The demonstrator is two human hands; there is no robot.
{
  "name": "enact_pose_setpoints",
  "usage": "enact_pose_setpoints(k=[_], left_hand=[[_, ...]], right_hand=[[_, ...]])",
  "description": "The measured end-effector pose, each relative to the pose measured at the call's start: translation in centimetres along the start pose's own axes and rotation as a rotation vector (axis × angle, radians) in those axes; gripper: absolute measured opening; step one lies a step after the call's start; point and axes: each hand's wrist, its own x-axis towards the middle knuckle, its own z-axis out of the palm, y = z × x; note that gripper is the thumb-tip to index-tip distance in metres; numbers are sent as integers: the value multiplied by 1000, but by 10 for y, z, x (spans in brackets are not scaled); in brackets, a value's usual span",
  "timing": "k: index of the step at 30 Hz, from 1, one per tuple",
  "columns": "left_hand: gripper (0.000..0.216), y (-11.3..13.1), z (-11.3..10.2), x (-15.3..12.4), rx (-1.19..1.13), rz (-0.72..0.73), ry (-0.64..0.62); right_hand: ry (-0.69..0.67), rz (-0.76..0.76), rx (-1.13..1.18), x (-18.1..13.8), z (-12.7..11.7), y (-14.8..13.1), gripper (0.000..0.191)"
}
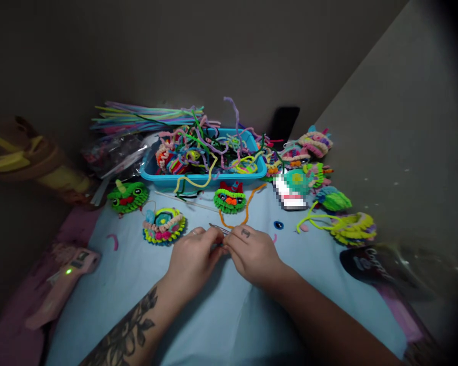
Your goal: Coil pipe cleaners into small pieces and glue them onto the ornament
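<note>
Our left hand (194,256) and right hand (254,256) meet at the near middle of the blue cloth (118,310), fingers closed into narrow pinches, their tips touching or nearly so. A slim pointed thing (217,227) pokes out between them toward far left; we cannot tell which hand grips it, and our fingers hide whatever else is pinched.

Just beyond our hands lies an orange strand (246,217), curving near a green fuzzy face (230,199). To the left, we see a round yellow-edged piece (164,227) and a green horned head (127,197); to the right, a blue eye (278,224) sits near our right hand.

Farther off, a blue tray (202,178) overflows with fuzzy strands. A pink tool (63,287) with a lit green light rests at near left, and a dark cup (366,262) lies at right. We see nearest our pinch only bare cloth and that orange strand.
</note>
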Motion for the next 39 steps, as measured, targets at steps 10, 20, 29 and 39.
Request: enact_pose_setpoints(k=[10, 20, 29, 39], left_hand=[[10, -9, 0, 4, -454, -125, 152], [12, -2, -3, 12, -1017, -403, 144], [13, 3, 9, 13, -1348, -467, 221], [12, 12, 15, 8, -1382, -410, 349]], right_hand=[[265, 152, 366, 2, 1, 2, 12], [249, 319, 494, 4, -4, -4, 9], [269, 474, 637, 5, 5, -9, 8], [302, 526, 624, 5, 11, -18, 14]])
